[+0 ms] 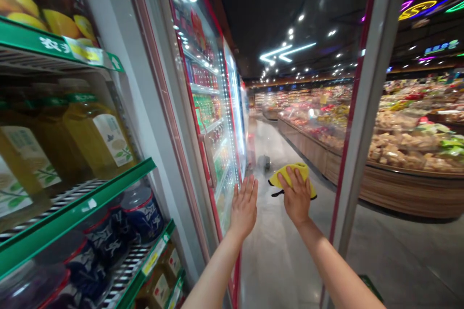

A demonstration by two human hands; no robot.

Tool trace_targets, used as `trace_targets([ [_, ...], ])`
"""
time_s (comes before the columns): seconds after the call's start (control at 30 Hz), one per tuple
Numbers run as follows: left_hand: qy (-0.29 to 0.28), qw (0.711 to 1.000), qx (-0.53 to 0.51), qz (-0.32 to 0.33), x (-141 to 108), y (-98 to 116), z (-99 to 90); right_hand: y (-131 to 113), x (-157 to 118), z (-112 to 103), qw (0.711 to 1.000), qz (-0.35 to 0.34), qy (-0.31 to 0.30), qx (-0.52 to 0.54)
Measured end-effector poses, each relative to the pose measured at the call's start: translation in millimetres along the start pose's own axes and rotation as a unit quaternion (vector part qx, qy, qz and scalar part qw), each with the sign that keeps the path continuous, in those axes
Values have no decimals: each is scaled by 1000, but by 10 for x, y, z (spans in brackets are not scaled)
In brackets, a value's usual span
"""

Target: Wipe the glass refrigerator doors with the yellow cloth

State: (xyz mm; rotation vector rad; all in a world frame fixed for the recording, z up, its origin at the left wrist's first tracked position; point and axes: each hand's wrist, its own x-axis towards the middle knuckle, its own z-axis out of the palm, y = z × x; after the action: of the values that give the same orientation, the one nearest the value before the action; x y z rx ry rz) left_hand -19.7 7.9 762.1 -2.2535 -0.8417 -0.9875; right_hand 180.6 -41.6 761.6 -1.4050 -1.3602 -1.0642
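An open glass door with a grey and red frame (360, 106) stands in front of me. My left hand (244, 206) lies flat against its glass, fingers stretched upward and nothing in it. To the right, my right hand (297, 195) presses a yellow cloth (278, 178) with dark edging against the same pane. The cloth is bunched under the fingers, and a dark strip of it hangs at the left.
Shelves with green edges (90, 203) hold yellow drink bottles (90, 130) and dark-labelled bottles (141, 212) at the left. Lit coolers (208, 96) run beyond the glass. A wood-sided produce stand (409, 190) is at the right.
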Motion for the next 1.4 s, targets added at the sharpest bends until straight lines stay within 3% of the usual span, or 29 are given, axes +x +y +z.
trace_targets([
  [0.2,0,999,-3,36,169,32,5,158,-10,-35,996,-77,-49,8],
  [0.37,8,998,-2,57,263,155,17,389,-82,-101,999,34,18,-13],
  [0.43,8,998,-3,63,288,215,40,379,-187,-101,999,37,22,-14],
  [0.6,-2,995,-15,94,372,381,118,479,-190,-138,998,-38,-54,-5],
  [0.8,-2,994,-34,108,424,523,222,795,-287,-184,996,67,59,-29],
  [1.0,25,994,-34,96,437,656,341,910,-191,-181,999,9,35,-17],
  [1.2,23,995,-47,85,439,732,418,1144,-294,-223,989,107,89,-45],
  [1.4,35,986,-75,143,586,874,437,1348,-157,-234,991,107,80,-14],
])
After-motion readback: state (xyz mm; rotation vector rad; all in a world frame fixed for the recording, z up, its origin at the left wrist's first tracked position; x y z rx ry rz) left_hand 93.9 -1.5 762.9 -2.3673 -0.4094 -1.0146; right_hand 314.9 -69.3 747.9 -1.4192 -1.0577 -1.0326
